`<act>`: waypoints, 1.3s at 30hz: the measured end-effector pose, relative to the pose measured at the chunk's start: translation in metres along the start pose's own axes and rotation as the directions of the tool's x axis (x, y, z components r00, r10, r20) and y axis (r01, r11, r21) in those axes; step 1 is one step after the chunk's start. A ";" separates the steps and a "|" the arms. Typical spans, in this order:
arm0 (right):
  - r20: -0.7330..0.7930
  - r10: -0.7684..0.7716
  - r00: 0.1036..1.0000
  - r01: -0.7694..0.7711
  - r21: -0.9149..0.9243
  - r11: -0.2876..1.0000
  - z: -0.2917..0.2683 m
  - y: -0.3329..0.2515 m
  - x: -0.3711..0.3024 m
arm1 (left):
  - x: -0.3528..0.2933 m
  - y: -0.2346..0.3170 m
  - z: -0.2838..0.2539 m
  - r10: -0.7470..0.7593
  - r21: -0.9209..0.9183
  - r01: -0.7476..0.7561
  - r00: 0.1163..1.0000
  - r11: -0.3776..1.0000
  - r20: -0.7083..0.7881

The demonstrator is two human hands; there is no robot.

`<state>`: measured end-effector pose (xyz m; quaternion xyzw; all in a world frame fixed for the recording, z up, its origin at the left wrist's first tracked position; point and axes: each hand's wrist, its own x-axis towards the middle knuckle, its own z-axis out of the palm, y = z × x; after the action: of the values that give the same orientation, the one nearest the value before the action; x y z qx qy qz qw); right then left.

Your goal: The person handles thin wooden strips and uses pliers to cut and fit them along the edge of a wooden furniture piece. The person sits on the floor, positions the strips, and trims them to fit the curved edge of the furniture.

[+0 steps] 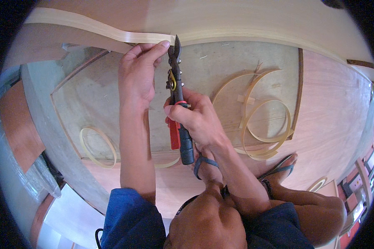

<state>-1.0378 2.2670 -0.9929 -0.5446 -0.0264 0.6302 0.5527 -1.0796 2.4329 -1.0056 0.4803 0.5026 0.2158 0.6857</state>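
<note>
My left hand pinches a pale wood edging strip between thumb and fingers, close to where it meets the board edge. The strip runs off to the upper left in a loose curve. My right hand is wrapped round the handles of a pair of tin snips, one handle red and the other dark. Their dark blades point away from me and stand at the strip, just right of my left fingertips. Whether the blades have cut into it I cannot tell.
Curled offcuts of edging strip lie at right on a grey floor panel framed in wood; another loop lies at left. A large pale board spans the far side. My sandalled feet are below the snips. Plastic-wrapped material stands at far left.
</note>
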 end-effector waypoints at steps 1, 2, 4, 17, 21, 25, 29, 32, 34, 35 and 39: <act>-0.001 -0.003 1.000 0.003 0.002 1.000 0.000 0.000 0.000 | 0.001 0.000 -0.001 -0.002 0.002 0.001 1.000 1.000 0.006; -0.004 0.001 1.000 -0.001 0.003 1.000 0.001 -0.001 -0.001 | 0.001 0.000 -0.001 -0.013 0.015 0.014 1.000 1.000 -0.005; -0.012 0.008 1.000 -0.007 0.007 1.000 0.001 -0.002 -0.003 | 0.001 0.000 -0.002 -0.002 -0.001 0.002 1.000 1.000 0.017; -0.056 0.011 0.998 -0.012 -0.005 1.000 0.002 -0.001 -0.004 | -0.002 0.002 0.000 -0.016 -0.027 0.016 1.000 1.000 0.022; -0.069 -0.029 0.997 0.027 -0.023 0.999 0.003 -0.001 -0.004 | -0.001 0.003 0.000 -0.025 -0.018 0.025 1.000 1.000 0.017; -0.100 -0.041 0.994 0.031 -0.100 0.994 0.002 -0.004 -0.005 | 0.000 0.003 0.000 -0.034 -0.047 0.035 0.999 0.998 0.024; -0.165 -0.061 0.984 0.038 -0.136 0.990 0.001 -0.003 -0.006 | -0.001 0.002 -0.002 -0.062 -0.088 0.066 0.997 0.994 0.053; -0.229 -0.091 0.969 0.093 -0.003 0.996 0.005 0.003 -0.008 | -0.001 0.000 -0.006 -0.066 -0.092 0.069 0.997 0.993 0.037; -0.235 -0.026 0.972 0.045 0.078 0.996 0.002 0.007 -0.012 | 0.001 -0.004 -0.007 0.010 0.047 -0.010 1.000 0.999 -0.006; -0.214 -0.013 0.977 0.033 0.091 0.995 -0.001 0.009 -0.013 | 0.002 -0.007 -0.007 0.033 0.130 -0.027 0.998 0.991 -0.046; -0.131 0.021 0.991 -0.008 0.095 0.995 -0.011 0.016 -0.013 | 0.003 -0.026 0.002 0.333 0.430 -0.209 0.914 0.878 -0.234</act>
<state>-1.0435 2.2449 -0.9990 -0.5586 0.0441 0.5974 0.5737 -1.0812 2.4229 -1.0300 0.6367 0.5609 0.2750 0.4521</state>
